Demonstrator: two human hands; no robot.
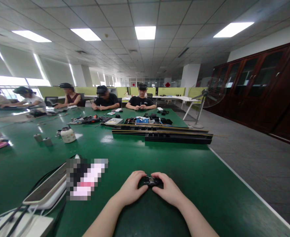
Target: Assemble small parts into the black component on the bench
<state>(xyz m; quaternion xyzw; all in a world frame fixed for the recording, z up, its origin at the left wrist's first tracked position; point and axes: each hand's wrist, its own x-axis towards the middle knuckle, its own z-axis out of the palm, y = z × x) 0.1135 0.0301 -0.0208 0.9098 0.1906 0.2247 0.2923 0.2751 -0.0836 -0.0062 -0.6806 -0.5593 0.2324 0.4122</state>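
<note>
A small black part with a metallic middle (150, 181) lies low over the green table (184, 164), near the front edge; its exact kind I cannot make out. My left hand (134, 186) grips its left end between thumb and fingers. On the opposite end, the thumb and fingers of my right hand (168, 188) are closed in the same way. Both thumbs sit on the near side, with the fingers curled round the far side. Much of the part's ends is hidden by the fingers.
Long black rails (178, 137) with thin brass-coloured rods lie across the table ahead. Left of my hands are a phone (47, 184) on a white device, cables and a blurred-out item (88, 179). A round jar (67, 135) stands farther off. Several people sit beyond.
</note>
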